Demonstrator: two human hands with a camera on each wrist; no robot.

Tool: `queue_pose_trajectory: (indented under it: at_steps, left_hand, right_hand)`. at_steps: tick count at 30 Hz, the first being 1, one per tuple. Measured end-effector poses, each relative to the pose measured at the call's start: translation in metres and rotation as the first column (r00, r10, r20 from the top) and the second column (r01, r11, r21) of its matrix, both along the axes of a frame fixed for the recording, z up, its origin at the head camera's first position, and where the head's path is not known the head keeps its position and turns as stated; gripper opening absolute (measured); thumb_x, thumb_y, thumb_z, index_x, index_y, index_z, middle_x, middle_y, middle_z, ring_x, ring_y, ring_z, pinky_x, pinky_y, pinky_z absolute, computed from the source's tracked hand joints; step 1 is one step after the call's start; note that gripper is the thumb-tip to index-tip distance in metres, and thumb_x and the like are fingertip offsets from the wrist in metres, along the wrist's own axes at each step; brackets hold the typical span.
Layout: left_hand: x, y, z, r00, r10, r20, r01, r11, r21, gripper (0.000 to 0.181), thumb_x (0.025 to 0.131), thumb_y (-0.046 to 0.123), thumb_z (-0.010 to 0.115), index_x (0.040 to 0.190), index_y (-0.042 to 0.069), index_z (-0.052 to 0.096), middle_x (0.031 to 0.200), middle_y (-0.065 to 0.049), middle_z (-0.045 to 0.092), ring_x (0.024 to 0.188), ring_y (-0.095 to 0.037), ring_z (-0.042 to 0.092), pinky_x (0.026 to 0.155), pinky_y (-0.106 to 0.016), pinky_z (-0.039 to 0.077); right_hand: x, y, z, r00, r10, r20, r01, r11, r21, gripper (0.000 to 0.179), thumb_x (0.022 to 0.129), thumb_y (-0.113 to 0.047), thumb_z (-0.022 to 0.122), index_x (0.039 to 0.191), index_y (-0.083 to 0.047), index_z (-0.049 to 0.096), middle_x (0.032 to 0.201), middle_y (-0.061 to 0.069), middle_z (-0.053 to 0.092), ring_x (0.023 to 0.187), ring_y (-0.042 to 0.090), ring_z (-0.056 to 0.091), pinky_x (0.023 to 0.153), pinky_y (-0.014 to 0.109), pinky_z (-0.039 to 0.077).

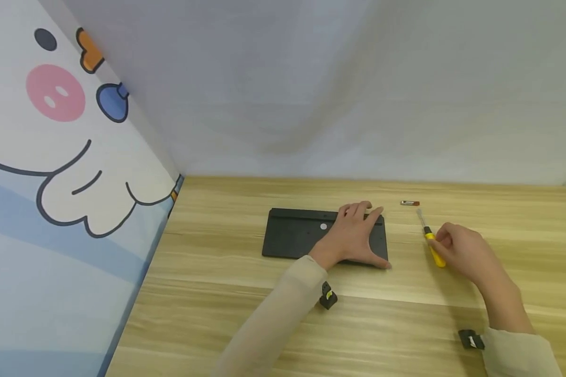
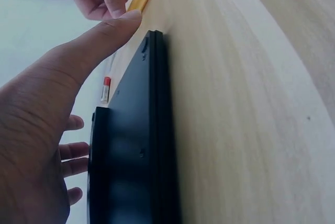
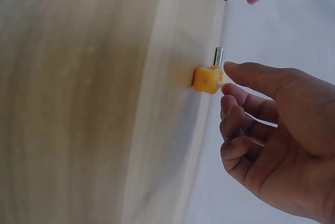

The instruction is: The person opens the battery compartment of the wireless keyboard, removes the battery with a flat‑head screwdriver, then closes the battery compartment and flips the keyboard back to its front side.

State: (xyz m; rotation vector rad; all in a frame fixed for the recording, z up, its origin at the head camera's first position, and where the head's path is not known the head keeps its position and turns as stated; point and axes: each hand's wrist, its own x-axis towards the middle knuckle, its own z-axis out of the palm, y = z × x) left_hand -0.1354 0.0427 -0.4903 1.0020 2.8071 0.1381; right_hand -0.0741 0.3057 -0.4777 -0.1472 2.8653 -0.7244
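Note:
A black keyboard [image 1: 287, 235] lies face down on the wooden table, its underside with a round white sticker [image 1: 323, 226] facing up. My left hand [image 1: 351, 238] spreads over its right half, thumb stretched past the near edge and fingers around the far edge. Whether that hand presses on it, I cannot tell. To the right, a yellow-handled screwdriver [image 1: 436, 252] points its metal shaft away from me. My right hand [image 1: 462, 251] pinches the handle between thumb and index finger; the other fingers curl loosely, as the right wrist view shows.
A small battery [image 1: 410, 202] with a red end lies beyond the screwdriver tip, near the back of the table [image 1: 217, 309]. A pale wall [image 1: 287, 104] rises behind the table. On the left stands a panel [image 1: 122, 173] with cartoon drawings.

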Motion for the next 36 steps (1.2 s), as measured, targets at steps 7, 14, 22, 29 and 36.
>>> queue_pose_trajectory:
  at_steps: [7, 14, 22, 29, 36]
  left_hand:
    - [0.001, 0.001, -0.007, 1.0, 0.003, 0.022, -0.002, 1.0, -0.026, 0.134, 0.06, 0.092, 0.07, 0.165, 0.027, 0.016, 0.159, -0.002, 0.032, 0.146, -0.018, 0.034, 0.124, -0.045, 0.026]
    - [-0.001, 0.001, -0.01, 1.0, -0.01, 0.017, 0.01, 1.0, -0.007, 0.131, 0.059, 0.09, 0.073, 0.163, 0.028, 0.022, 0.146, -0.001, 0.04, 0.126, -0.015, 0.041, 0.109, -0.041, 0.034]
    - [-0.001, 0.004, -0.009, 0.999, -0.029, -0.02, 0.028, 0.999, -0.047, 0.131, 0.057, 0.093, 0.071, 0.161, 0.026, 0.028, 0.143, 0.0, 0.042, 0.121, -0.015, 0.042, 0.1, -0.039, 0.036]
    - [-0.002, 0.0, 0.004, 0.998, -0.035, -0.042, 0.034, 0.999, -0.028, 0.131, 0.057, 0.093, 0.07, 0.162, 0.026, 0.028, 0.145, 0.001, 0.042, 0.126, -0.016, 0.043, 0.102, -0.041, 0.039]
    - [-0.004, -0.009, 0.021, 0.997, -0.045, -0.057, 0.047, 0.998, 0.031, 0.129, 0.057, 0.093, 0.069, 0.162, 0.029, 0.028, 0.145, 0.002, 0.042, 0.125, -0.015, 0.043, 0.101, -0.041, 0.04]
  right_hand:
    - [0.002, 0.0, -0.007, 0.998, -0.006, -0.066, 0.006, 1.0, -0.005, 0.022, 0.097, -0.022, 0.069, 0.092, -0.002, 0.061, 0.075, 0.005, 0.065, 0.065, 0.013, 0.054, 0.061, 0.029, 0.042]
    - [0.004, -0.002, -0.013, 0.993, -0.041, -0.112, 0.039, 0.999, -0.019, 0.022, 0.093, -0.02, 0.074, 0.089, -0.002, 0.061, 0.071, 0.005, 0.06, 0.062, 0.014, 0.049, 0.057, 0.028, 0.038]
    - [0.006, -0.002, -0.017, 0.997, -0.077, -0.013, 0.076, 0.996, -0.046, 0.026, 0.095, -0.024, 0.072, 0.088, -0.003, 0.058, 0.076, 0.007, 0.062, 0.066, 0.016, 0.05, 0.06, 0.028, 0.039]
    - [0.006, -0.001, -0.012, 0.996, -0.081, 0.039, 0.083, 0.996, -0.046, 0.033, 0.097, -0.028, 0.07, 0.098, 0.002, 0.057, 0.083, 0.013, 0.064, 0.07, 0.018, 0.054, 0.061, 0.028, 0.042]
    - [0.007, 0.0, -0.013, 0.994, -0.097, 0.053, 0.1, 0.994, -0.051, 0.039, 0.097, -0.029, 0.07, 0.105, 0.005, 0.054, 0.087, 0.018, 0.065, 0.071, 0.02, 0.057, 0.06, 0.029, 0.044]
